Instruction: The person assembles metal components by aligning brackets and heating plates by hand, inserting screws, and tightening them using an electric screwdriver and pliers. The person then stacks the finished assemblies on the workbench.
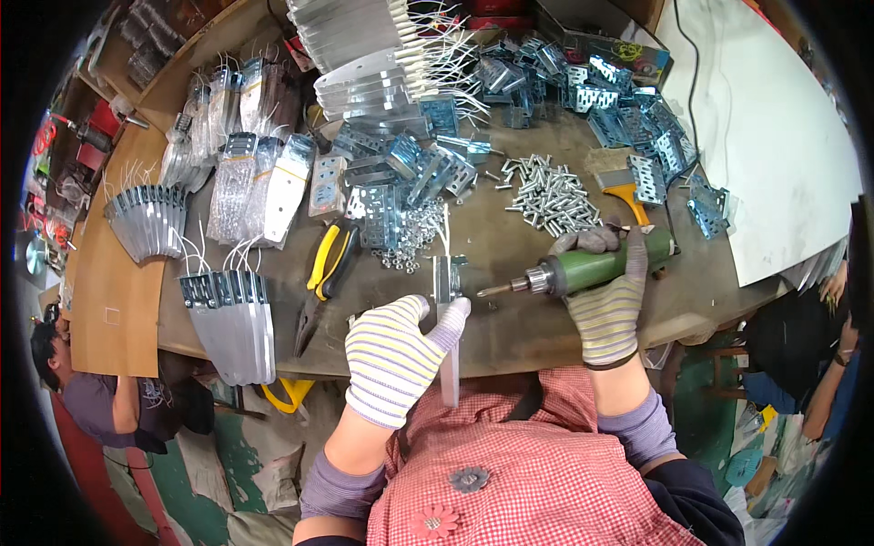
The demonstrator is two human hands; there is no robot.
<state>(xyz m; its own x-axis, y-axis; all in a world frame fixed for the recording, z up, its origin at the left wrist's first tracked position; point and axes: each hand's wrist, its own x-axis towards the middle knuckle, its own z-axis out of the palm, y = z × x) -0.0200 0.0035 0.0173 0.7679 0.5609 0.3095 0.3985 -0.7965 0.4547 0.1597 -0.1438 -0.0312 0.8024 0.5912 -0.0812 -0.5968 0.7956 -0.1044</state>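
Observation:
My left hand, in a striped glove, is closed on a narrow grey blade seen edge-on. A shiny metal bracket sits at the blade's upper end, and white wires rise from it. My right hand, gloved the same way, grips a green power screwdriver. Its bit points left toward the bracket, with a gap between them. Beyond the bracket lie a heap of small nuts and a pile of screws.
Yellow-black pliers and fanned blades with brackets lie at left. Loose brackets and stacked blades stand behind. A brush lies beyond the screwdriver. A white board borders the right. People sit at both sides.

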